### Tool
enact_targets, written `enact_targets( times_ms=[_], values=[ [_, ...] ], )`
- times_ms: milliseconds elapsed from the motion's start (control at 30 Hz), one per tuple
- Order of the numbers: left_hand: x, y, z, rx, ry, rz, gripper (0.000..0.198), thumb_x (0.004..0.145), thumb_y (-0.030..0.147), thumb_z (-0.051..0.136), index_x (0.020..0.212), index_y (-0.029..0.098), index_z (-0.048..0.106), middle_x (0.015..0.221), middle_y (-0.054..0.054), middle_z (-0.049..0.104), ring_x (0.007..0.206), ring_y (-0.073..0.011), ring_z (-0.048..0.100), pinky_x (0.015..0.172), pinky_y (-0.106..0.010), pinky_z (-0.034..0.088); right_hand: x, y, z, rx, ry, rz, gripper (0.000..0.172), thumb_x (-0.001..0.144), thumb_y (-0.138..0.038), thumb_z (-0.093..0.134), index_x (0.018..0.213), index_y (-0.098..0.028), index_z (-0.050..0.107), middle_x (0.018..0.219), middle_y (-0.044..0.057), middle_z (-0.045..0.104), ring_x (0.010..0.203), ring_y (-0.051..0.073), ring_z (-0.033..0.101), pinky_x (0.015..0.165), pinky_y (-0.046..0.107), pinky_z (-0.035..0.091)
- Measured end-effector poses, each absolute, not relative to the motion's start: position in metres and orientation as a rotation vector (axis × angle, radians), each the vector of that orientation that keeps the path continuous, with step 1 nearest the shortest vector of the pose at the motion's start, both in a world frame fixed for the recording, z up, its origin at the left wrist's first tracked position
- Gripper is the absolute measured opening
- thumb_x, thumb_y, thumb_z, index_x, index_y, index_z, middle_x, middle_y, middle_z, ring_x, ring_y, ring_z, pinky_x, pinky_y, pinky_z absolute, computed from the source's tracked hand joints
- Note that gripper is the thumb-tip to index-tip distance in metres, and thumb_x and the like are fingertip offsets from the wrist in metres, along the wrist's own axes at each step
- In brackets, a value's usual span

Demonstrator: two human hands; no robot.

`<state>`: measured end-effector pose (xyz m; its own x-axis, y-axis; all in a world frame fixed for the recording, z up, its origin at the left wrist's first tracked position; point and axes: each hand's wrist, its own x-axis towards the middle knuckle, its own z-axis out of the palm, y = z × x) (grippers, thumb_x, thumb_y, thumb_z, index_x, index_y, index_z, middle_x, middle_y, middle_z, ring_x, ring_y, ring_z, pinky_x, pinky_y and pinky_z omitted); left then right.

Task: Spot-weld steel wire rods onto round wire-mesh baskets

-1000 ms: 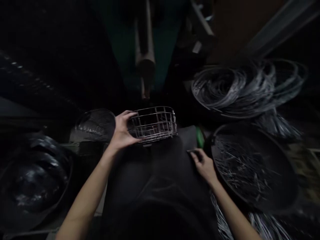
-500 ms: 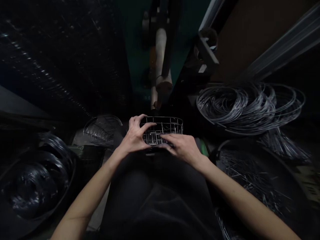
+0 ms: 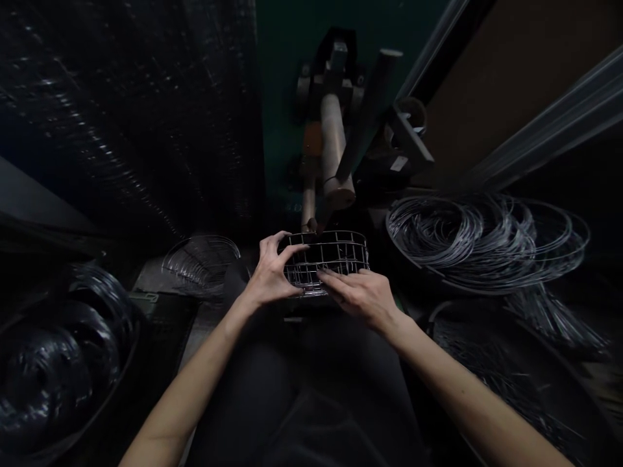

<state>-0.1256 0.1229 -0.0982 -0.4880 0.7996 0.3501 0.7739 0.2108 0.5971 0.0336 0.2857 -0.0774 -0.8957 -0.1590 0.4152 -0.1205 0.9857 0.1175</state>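
Having moved inward, our right hand point(image 3: 365, 295) is touching the wire basket point(image 3: 337, 262), its grip we cannot tell. Our left hand point(image 3: 270, 272) is grasping the basket's left end, seemingly steadying it before the cylindrical machine arm point(image 3: 334, 146).

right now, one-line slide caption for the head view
Both hands at a wire basket, with looped wire to the right and a metal cylinder beyond.

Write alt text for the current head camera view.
A person's left hand grips one end of a wire basket while the right hand touches its near side, before a metal cylinder. Loops of wire lie at right, shiny coils at left, in dim light.
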Motion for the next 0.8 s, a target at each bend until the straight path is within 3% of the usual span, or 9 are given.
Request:
enact_targets(
  times_ms=[567, 800],
  values=[
    [-0.146, 0.132, -0.092, 1.516, 2.403, 1.152, 0.079, 0.05, 0.036, 0.085, 0.122, 0.025, 0.056, 0.132, -0.011, 0.035, 0.126, -0.0338, 0.034, 0.107, -0.053, 0.035, 0.018, 0.289, -0.068, 0.039, -2.806, -0.072, 0.035, 0.085, -0.018, 0.056, 0.116, -0.031, 0.066, 0.108, -0.005, 0.071, 0.068, 0.011, 0.068, 0.056, 0.024, 0.04],
    [-0.163, 0.143, -0.085, 1.44, 2.376, 1.14, 0.082, 0.047, 0.042, 0.088, 0.122, 0.026, 0.057, 0.13, -0.01, 0.038, 0.125, -0.0329, 0.034, 0.107, -0.05, 0.036, 0.001, 0.294, -0.065, -0.063, -2.741, -0.041, 0.027, 0.092, -0.022, 0.053, 0.112, -0.032, 0.069, 0.101, -0.006, 0.073, 0.075, 0.011, 0.069, 0.056, 0.022, 0.041]
  ],
)
